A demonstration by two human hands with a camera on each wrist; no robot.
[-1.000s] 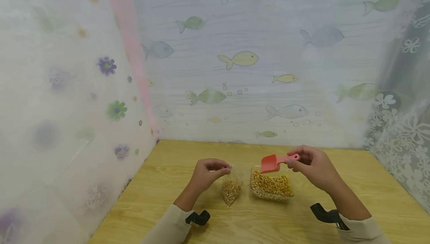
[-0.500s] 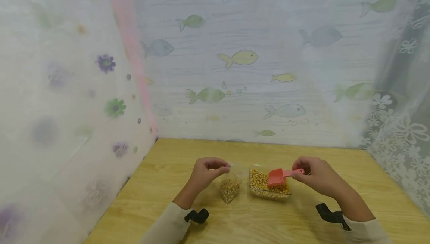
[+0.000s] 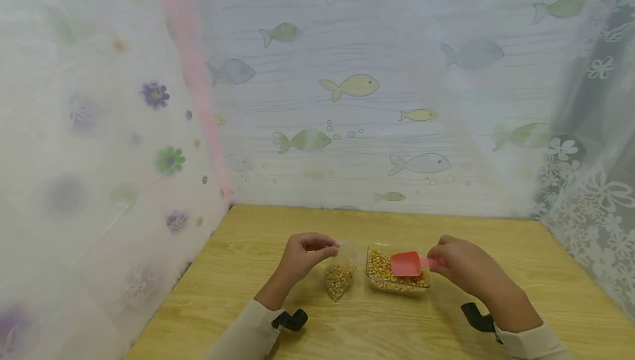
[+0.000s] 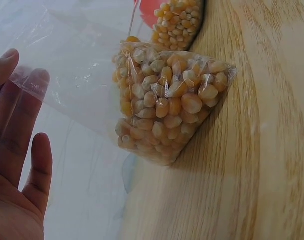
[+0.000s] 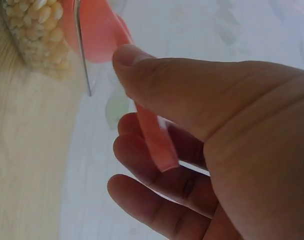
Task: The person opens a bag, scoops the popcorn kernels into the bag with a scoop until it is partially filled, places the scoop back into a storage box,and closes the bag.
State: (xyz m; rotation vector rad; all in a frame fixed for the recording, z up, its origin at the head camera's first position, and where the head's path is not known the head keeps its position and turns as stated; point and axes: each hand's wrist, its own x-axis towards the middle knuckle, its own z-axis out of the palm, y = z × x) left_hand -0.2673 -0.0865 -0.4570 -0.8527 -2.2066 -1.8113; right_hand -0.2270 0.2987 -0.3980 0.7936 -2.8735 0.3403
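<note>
My left hand [image 3: 308, 258] pinches the top edge of a clear plastic bag [image 4: 84, 75] between thumb and fingers. Corn kernels [image 4: 164, 100] fill the bag's lower part, which rests on the wooden table. Right of it stands a clear rectangular container [image 3: 397, 289] of loose yellow corn kernels [image 3: 379, 263]. With thumb and fingers, my right hand [image 3: 468, 269] grips the handle of a small red scoop [image 3: 407, 264]. The scoop's blade overlaps the corn inside the container, its handle over the right rim. In the right wrist view, the scoop's handle [image 5: 154, 132] runs under the thumb.
The light wood table [image 3: 278, 222] meets a white curtain [image 3: 362, 46] printed with fish at its back edge. A flowered curtain [image 3: 99, 128] hangs on the left and another [image 3: 590, 172] on the right. Black wrist mounts [image 3: 292, 320] stick out beside both sleeves.
My right hand has brought the scoop down from above the container to its corn, and the blade has turned more level. The left hand and bag have hardly moved.
</note>
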